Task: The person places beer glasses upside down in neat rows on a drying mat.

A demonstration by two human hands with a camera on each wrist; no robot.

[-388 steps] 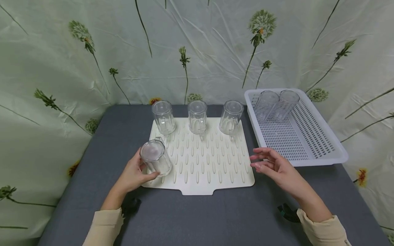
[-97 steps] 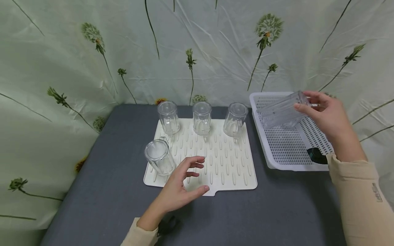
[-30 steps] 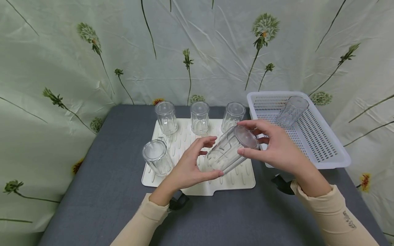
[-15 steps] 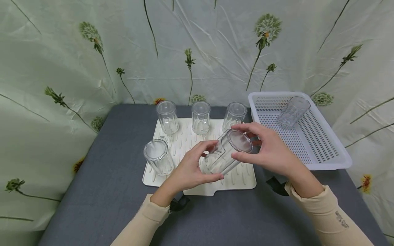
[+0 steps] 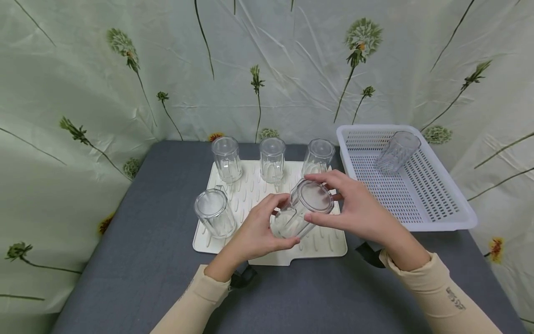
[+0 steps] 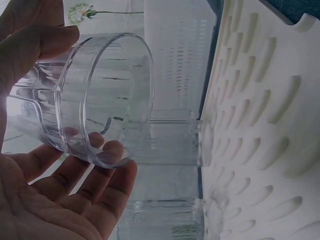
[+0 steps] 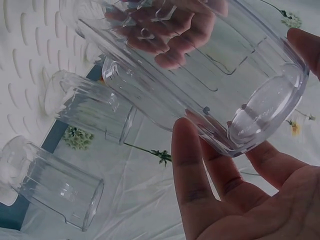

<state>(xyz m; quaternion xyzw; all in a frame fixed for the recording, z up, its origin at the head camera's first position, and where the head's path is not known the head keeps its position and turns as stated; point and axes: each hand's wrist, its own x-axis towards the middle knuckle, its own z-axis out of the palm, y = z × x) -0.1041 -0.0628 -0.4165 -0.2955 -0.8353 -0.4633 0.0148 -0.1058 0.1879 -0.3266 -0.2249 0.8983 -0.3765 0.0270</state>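
Note:
A clear glass mug is held tilted above the white ribbed draining mat, its base up to the right and its mouth down to the left. My left hand grips the mouth end, thumb on one side and fingers on the other. My right hand pinches the base end between thumb and fingers. The left wrist view shows the round rim of the mug apart from the mat. Upside down on the mat stand a front-left mug and three at the back: left, middle, right.
At the right, a white perforated plastic basket has one clear glass vessel leaning in its back part. Dark grey cloth covers the table. A flower-printed curtain hangs behind and at both sides.
The mug came out of the basket in my right hand and over the mat. My left hand has since taken hold of its mouth end. In the last second the mug moved left and became more upright.

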